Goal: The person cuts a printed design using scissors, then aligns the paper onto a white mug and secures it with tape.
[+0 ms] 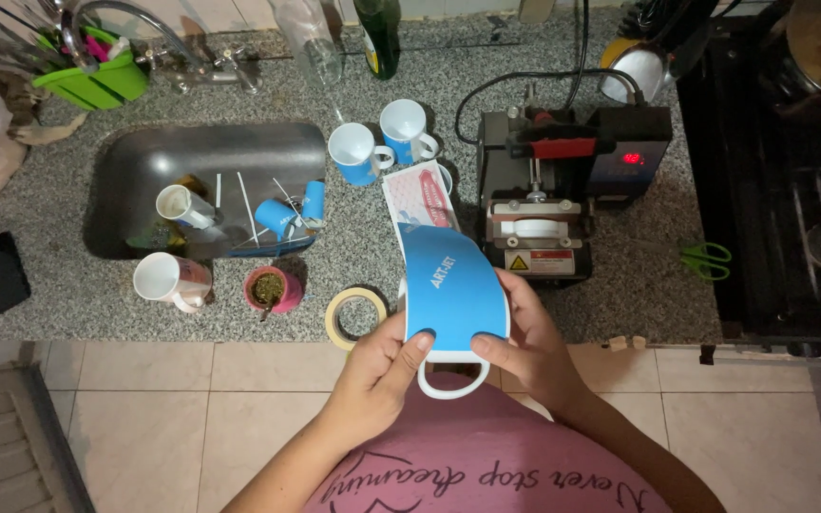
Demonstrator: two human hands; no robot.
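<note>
both hands, left hand (380, 366) and right hand (525, 344), fingers closed on a white mug (450, 372) mostly hidden under its blue sheet (452, 290), just in front of the heat press (563, 195) on the counter (639, 285), tape roll (354, 317) left of the press

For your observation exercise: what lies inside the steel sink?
Inside the steel sink: a white mug, two blue-wrapped mugs and thin white strips. Its drain and anything beneath them are hidden.
</note>
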